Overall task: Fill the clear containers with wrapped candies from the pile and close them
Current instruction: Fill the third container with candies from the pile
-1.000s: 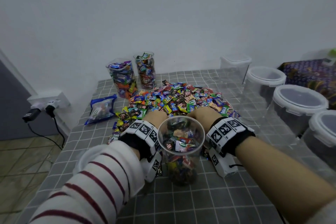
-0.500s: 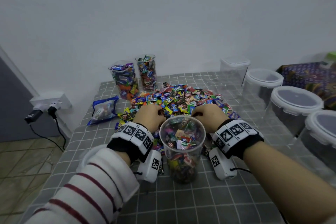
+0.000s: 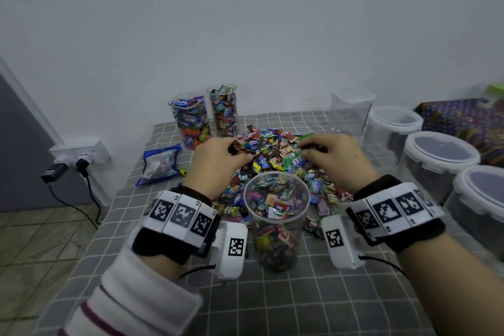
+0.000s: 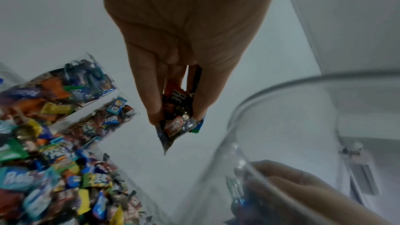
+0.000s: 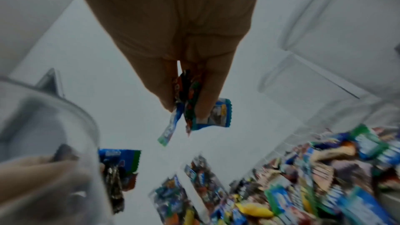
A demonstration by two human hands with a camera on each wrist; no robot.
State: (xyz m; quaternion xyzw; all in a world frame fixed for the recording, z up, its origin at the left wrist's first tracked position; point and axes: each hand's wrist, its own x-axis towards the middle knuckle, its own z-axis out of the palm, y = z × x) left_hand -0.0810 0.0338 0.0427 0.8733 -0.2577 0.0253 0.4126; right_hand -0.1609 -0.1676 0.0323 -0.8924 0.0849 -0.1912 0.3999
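A clear round container, mostly full of wrapped candies, stands open on the grey checked cloth between my wrists. Behind it lies the candy pile. My left hand is raised above the pile's left side and grips a bunch of candies in its fingers. My right hand hovers over the pile's right side, pinching several candies. Both wrist views show the container's rim close by, with the other hand seen through the plastic.
Two filled clear containers stand at the back left, without lids. A blue candy bag lies left of the pile. Several empty lidded containers line the right edge. A wall socket with plugs is off the table's left.
Both hands rose from the pile beside the container and now hold candies above it; the view has tilted slightly closer.
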